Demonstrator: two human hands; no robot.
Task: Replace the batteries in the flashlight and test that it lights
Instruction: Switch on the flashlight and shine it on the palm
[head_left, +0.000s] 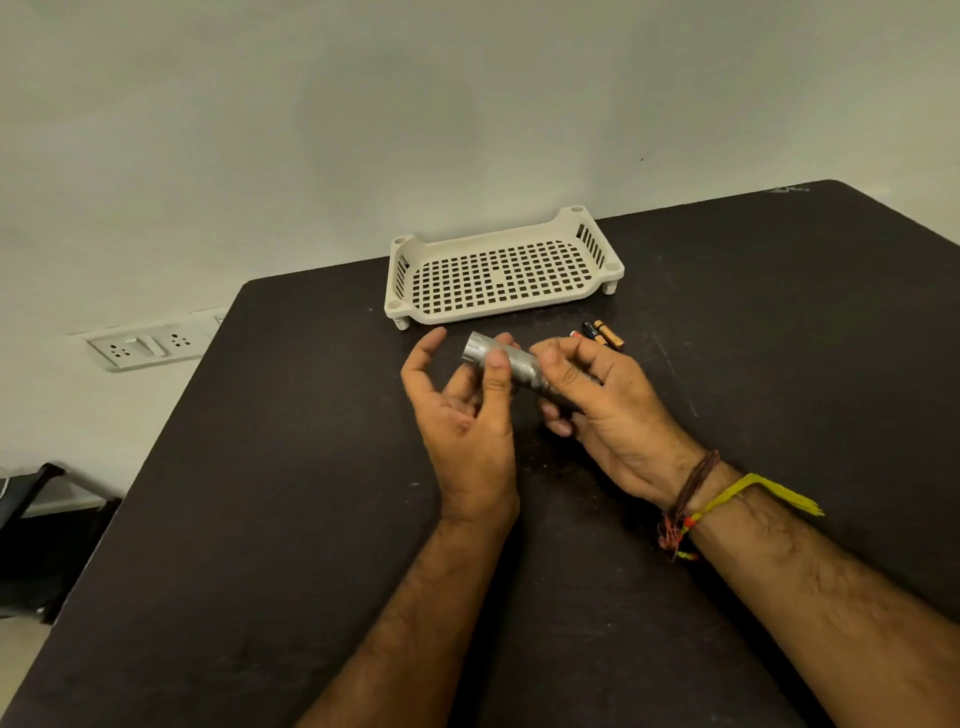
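A silver metal flashlight (519, 364) lies across both my hands above the dark table, its wider head end pointing up and left. My right hand (608, 410) is wrapped around its tail half. My left hand (462, 410) pinches the head half between thumb and fingers, while the index finger sticks out free. Several small batteries (602, 333), black and orange, lie on the table just beyond my right hand; part of the group is hidden behind my fingers.
A cream perforated plastic tray (501, 273) stands on short legs at the table's far edge, nothing in it. The black table (260, 519) ends at the left, where a wall socket strip (150, 345) and a dark chair (31, 519) sit.
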